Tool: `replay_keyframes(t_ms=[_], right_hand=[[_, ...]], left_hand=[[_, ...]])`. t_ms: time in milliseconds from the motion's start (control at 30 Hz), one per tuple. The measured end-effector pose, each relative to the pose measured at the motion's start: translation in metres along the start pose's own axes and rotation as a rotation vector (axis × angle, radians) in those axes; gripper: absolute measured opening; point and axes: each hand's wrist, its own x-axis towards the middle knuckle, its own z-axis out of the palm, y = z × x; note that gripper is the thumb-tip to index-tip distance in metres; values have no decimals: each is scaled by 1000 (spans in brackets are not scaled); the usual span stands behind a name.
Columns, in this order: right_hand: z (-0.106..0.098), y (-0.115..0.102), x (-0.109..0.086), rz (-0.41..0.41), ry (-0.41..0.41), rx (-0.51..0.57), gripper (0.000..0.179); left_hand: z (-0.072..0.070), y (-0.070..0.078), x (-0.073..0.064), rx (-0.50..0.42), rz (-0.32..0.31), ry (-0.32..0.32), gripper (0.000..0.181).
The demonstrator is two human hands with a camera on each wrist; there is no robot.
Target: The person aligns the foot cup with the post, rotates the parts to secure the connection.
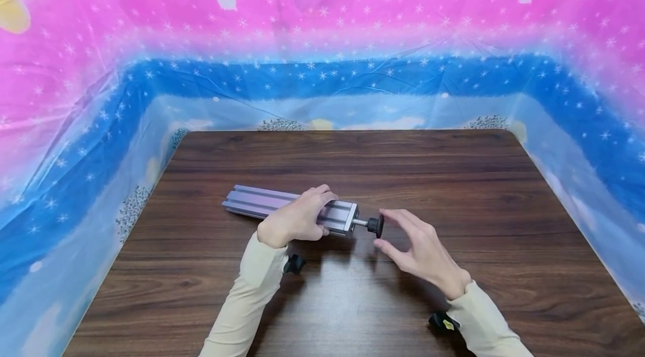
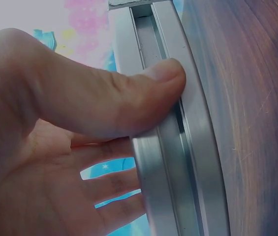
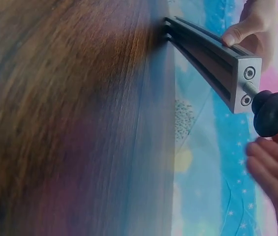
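An aluminium extrusion profile (image 1: 267, 200) with slotted sides lies across the head view, its far left end low against the wooden table. My left hand (image 1: 300, 216) grips it near its right end, the thumb (image 2: 163, 81) pressed along a slot in the left wrist view. From the end plate (image 3: 242, 83), which has two screws, a short metal rod (image 1: 360, 222) carries a black levelling foot (image 3: 272, 115). My right hand (image 1: 420, 245) has thumb and fingertips at opposite sides of the foot's round rim; the other fingers (image 3: 266, 162) are loosely bent.
The dark wooden table (image 1: 353, 161) spreads out beneath both hands. A pink and blue patterned cloth (image 1: 322, 74) surrounds it at the back and sides. Black wrist straps (image 1: 294, 263) show under the sleeves.
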Motion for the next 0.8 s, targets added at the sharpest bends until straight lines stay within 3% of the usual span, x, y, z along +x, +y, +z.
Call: replay_keyframes(t_ms=[200, 367, 567, 800], right_hand=[[1, 0, 7, -225, 80, 28, 56], [1, 0, 9, -305, 85, -11, 40], [3, 0, 9, -310, 113, 0, 34], [4, 1, 6, -199, 133, -2, 45]], left_hand=[[-2, 0, 1, 5, 2, 3, 58], [-3, 1, 1, 6, 6, 6, 57], [-3, 1, 1, 15, 15, 8, 57], [-2, 0, 0, 17, 24, 12, 56]])
